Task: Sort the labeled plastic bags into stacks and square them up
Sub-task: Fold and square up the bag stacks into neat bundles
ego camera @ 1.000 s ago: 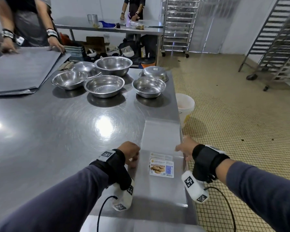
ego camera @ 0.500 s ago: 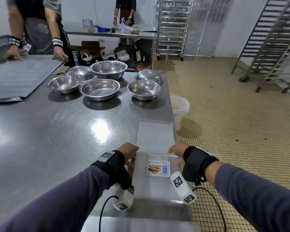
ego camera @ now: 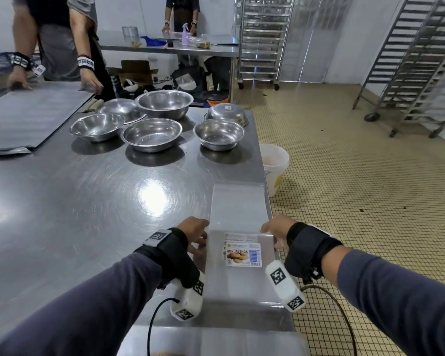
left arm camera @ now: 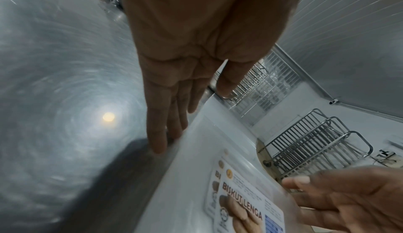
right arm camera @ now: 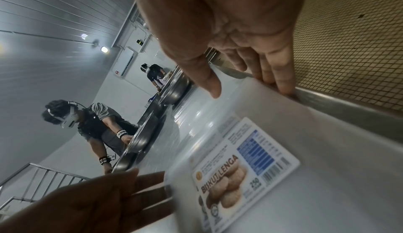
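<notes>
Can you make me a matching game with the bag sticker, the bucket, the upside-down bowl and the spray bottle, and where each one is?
1. sticker
2. white bucket
3. upside-down bowl
4. purple spray bottle

a. on the far back table
b. on the floor beside the table
c. between the two hands
d. behind the rightmost upright bowl

Pairs: 1-c, 2-b, 3-d, 4-a

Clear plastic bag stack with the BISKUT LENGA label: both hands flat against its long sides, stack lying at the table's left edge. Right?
Not quite. The clear plastic bag stack lies at the steel table's right edge, as the head view shows. The rest holds: left hand and right hand flank its long sides with straight fingers.
</notes>
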The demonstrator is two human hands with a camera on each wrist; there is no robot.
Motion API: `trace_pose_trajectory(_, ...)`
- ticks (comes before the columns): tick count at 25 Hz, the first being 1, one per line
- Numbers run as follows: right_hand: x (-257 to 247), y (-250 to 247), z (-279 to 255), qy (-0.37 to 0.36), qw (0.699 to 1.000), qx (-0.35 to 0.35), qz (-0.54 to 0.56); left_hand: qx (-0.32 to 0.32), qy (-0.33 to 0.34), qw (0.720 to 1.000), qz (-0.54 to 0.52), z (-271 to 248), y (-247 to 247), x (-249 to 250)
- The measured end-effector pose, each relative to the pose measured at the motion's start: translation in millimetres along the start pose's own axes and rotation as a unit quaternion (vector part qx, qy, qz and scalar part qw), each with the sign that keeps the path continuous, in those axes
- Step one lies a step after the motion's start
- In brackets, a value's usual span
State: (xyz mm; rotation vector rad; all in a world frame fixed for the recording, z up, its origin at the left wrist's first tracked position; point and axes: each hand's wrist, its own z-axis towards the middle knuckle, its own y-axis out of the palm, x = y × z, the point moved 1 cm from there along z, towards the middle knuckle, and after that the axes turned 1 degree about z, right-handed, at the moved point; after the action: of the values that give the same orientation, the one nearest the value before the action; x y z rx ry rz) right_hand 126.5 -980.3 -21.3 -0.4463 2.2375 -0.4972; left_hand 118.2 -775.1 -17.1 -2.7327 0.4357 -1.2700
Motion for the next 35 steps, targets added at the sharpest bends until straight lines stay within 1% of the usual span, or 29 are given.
trace_pose_trajectory(2,6.6,-0.7,-3.9,0.013,1.0,-0.004,0.016,0.008,-0.022,1.0,0.012,-3.7,-4.7,-4.5)
trace_pose_trajectory(6,19.5,4.3,-16.9,0.012,1.0,-0.003,0.003,-0.005,-0.05,0.999,0.018,-14.4,-8.4,-15.9)
trace_pose_trajectory(13,24.0,13.2,-31.3,-0.015,0.998,0.013,-0.059,-0.019,-0.035,0.999,0.031,-26.5,1.6,-24.5)
trace_pose_trajectory(18,22.4,12.8,-35.8,-0.004,0.999,-0.005,-0.041,-0.021,-0.034,0.998,0.04,-31.0,2.0,-24.1)
trace_pose_trajectory(20,21.9,12.0,-35.0,-0.006,0.999,0.0,-0.031,-0.02,-0.037,0.998,0.036,-31.3,2.1,-22.1)
trace_pose_trajectory(22,19.5,10.1,-30.6,-0.012,1.0,0.01,-0.005,-0.002,-0.021,0.999,0.031,-26.0,0.3,-18.4)
trace_pose_trajectory(24,15.6,8.7,-22.9,-0.02,0.999,0.018,0.031,0.011,0.009,1.0,-0.002,-16.1,-1.0,-12.9)
trace_pose_trajectory(26,12.0,8.3,-17.0,-0.02,0.999,0.022,0.043,-0.001,0.024,0.999,-0.04,-7.3,0.3,-10.9)
trace_pose_trajectory(28,11.3,9.9,-11.7,-0.018,1.0,0.012,0.022,-0.029,0.022,0.998,-0.047,-2.1,4.1,-10.3)
trace_pose_trajectory(32,7.9,2.5,-3.9,-0.008,1.0,0.001,-0.005,-0.044,0.021,0.999,-0.006,4.5,1.6,-2.2)
trace_pose_trajectory(34,1.4,-6.2,3.7,-0.04,0.999,0.009,-0.013,-0.013,0.059,0.998,0.034,9.1,-1.5,10.3)
trace_pose_trajectory(35,-2.0,-9.7,5.5,-0.068,0.997,0.015,-0.027,0.023,0.101,0.99,0.096,12.7,-3.4,17.3)
